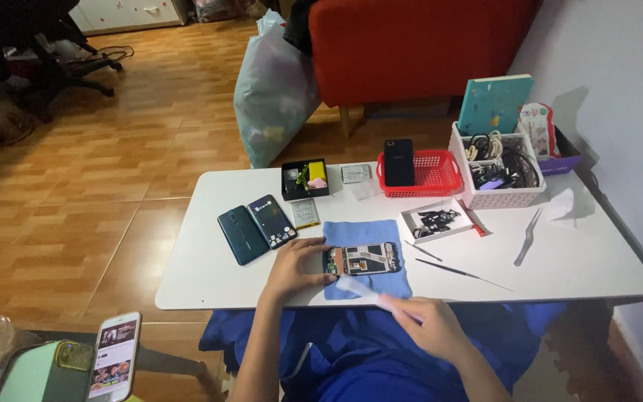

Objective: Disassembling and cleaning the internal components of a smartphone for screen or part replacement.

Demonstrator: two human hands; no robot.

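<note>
Resting on the blue cloth (366,253), opened phone (361,260) under left hand (297,266) fingers, right hand (423,325) gripping pale tool (362,289).

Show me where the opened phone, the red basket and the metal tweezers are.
opened phone (362,260), head view, middle of its exposed inside.
red basket (434,173), head view, bare mesh right of the dark phone.
metal tweezers (528,238), head view, mid-length.

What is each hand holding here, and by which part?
The right hand grips a slim white tool by its rear end. The left hand holds nothing; its fingers press the left end of the opened phone on the blue cloth.
</note>
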